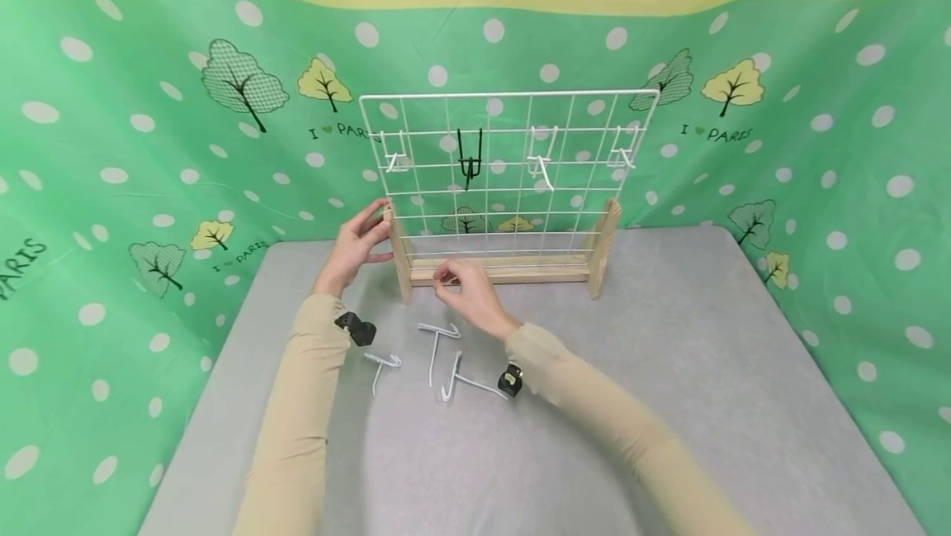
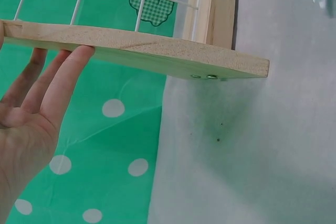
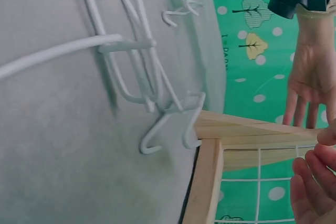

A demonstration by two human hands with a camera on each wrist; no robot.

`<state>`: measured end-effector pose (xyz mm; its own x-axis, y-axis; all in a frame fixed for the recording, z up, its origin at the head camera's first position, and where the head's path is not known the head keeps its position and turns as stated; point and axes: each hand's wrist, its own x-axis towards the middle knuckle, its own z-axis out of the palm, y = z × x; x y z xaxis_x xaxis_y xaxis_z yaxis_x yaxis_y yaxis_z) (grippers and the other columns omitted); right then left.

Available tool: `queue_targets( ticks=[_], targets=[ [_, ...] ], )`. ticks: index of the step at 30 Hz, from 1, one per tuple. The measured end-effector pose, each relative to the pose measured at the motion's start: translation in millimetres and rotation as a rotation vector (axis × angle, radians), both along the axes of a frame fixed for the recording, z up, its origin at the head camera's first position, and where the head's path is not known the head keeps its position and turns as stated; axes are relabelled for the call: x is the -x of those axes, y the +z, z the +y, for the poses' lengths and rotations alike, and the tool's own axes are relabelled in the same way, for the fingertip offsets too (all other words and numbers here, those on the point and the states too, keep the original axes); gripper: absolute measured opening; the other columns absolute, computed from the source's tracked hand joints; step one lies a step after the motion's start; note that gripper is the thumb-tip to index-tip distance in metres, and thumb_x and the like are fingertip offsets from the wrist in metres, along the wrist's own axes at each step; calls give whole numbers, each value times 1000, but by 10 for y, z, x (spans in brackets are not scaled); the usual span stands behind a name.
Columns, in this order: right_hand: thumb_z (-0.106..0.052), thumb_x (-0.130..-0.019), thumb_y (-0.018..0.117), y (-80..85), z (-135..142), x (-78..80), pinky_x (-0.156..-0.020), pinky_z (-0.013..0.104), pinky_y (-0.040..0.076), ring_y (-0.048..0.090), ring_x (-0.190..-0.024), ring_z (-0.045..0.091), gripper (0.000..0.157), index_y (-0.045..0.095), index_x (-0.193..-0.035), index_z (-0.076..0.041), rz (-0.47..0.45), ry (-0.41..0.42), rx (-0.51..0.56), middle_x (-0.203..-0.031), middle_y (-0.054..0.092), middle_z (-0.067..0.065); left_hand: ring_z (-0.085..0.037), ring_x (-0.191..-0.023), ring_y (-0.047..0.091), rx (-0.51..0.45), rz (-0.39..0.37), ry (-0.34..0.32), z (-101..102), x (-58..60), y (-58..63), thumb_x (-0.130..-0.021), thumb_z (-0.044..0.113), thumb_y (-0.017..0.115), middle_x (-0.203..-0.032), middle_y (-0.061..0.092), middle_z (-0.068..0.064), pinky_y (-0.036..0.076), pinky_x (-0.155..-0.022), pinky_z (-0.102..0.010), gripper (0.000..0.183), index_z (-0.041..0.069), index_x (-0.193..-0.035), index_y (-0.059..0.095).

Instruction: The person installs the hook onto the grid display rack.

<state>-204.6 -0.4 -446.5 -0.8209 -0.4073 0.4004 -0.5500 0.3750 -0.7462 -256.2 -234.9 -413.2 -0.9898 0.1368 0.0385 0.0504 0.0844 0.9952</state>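
A white wire grid (image 1: pixel 508 160) stands upright in a wooden base with two side posts. My left hand (image 1: pixel 357 243) holds the left wooden post (image 1: pixel 399 253); in the left wrist view, fingertips (image 2: pixel 84 51) press its outer face. My right hand (image 1: pixel 471 295) hovers in front of the base's crossbar (image 1: pixel 520 272), its fingers loosely curled, with nothing visible between them. Nearer on the table lie three loose white metal hooks: a small one (image 1: pixel 382 361) at left, one (image 1: pixel 437 334) in the middle, and another (image 1: pixel 475 382) close to the right wrist.
On the grid hang a black hook (image 1: pixel 469 164) and three white hooks: left (image 1: pixel 397 162), right of centre (image 1: pixel 541 163) and far right (image 1: pixel 621 158). Behind the grey table (image 1: pixel 669 404) hangs a green dotted cloth (image 1: pixel 134 173). Both wrists wear small black cameras.
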Motion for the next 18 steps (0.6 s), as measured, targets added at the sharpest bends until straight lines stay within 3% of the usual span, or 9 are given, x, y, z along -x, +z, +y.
queue_targets(
  ticks=[4, 18],
  targets=[
    [4, -83, 67, -82, 33, -8, -82, 33, 58, 65, -88, 23, 13, 66, -96, 4, -9, 9, 6, -96, 67, 12, -45, -125, 45, 7, 3, 4, -1, 52, -65, -101, 22, 54, -153, 30, -19, 57, -81, -48, 53, 23, -151, 37],
    [1, -86, 66, -314, 90, -117, -82, 38, 58, 63, -91, 24, 13, 66, -99, 1, -53, 62, -44, -98, 67, 12, -45, -125, 45, 12, 13, 4, -1, 35, -55, -100, 23, 55, -153, 29, -21, 57, -81, -49, 55, 22, -151, 36]
  ],
)
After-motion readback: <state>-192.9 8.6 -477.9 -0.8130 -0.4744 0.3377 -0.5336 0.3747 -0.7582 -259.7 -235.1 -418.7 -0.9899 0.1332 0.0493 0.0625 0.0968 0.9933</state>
